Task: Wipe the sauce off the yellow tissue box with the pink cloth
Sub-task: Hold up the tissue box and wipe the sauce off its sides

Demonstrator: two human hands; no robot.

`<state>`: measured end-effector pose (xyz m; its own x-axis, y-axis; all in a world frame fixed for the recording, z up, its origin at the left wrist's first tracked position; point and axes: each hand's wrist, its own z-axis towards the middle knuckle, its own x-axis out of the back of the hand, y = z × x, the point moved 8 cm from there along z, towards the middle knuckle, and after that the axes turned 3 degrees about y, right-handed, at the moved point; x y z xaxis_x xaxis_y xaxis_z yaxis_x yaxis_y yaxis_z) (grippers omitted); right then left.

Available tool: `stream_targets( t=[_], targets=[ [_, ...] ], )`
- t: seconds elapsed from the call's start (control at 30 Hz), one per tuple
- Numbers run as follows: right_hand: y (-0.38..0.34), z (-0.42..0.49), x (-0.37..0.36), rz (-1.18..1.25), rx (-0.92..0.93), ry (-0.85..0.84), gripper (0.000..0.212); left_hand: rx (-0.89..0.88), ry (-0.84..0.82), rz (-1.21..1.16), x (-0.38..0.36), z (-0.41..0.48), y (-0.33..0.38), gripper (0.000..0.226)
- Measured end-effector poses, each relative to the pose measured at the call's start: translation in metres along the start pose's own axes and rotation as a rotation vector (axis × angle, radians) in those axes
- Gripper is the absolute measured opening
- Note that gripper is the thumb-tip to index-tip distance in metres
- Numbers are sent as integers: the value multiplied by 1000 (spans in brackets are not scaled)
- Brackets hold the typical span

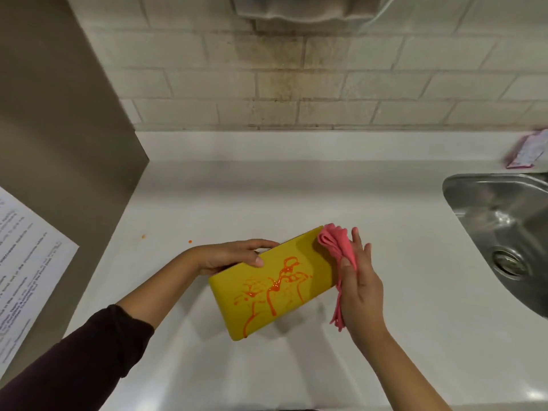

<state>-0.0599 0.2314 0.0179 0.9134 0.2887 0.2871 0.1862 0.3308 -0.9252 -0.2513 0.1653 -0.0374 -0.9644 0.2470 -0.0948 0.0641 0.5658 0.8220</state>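
Note:
The yellow tissue box (311,262) lies tilted over the white counter, its broad face up and streaked with orange sauce (277,287) across the middle and lower left. My left hand (228,256) grips the box's far left edge, thumb on the top face. My right hand (360,284) holds the bunched pink cloth (338,244) against the box's right end, thumb pinching the cloth, whose tail hangs down past the palm.
A steel sink (501,229) with a drain sits at the right. Two small orange sauce drops (189,241) lie on the white counter (267,197) left of the box. A printed paper (26,262) hangs on the grey panel at left. A pink packet (526,151) rests at the back right.

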Motion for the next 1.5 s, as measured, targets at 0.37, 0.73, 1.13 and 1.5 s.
stream_targets(
  t=[0.37,0.73,1.13,1.5],
  targets=[
    [0,10,-30,-144,206,-158,43,-12,154,186,1,-13,12,44],
    [1,-5,-31,-302,422,-260,46,-233,381,80,-1,-29,19,36],
    [20,-4,-15,-3,36,3,39,-187,318,17,-1,-27,24,34],
    [1,-6,-25,-326,519,-290,43,-201,367,28,4,-27,23,32]
  ],
)
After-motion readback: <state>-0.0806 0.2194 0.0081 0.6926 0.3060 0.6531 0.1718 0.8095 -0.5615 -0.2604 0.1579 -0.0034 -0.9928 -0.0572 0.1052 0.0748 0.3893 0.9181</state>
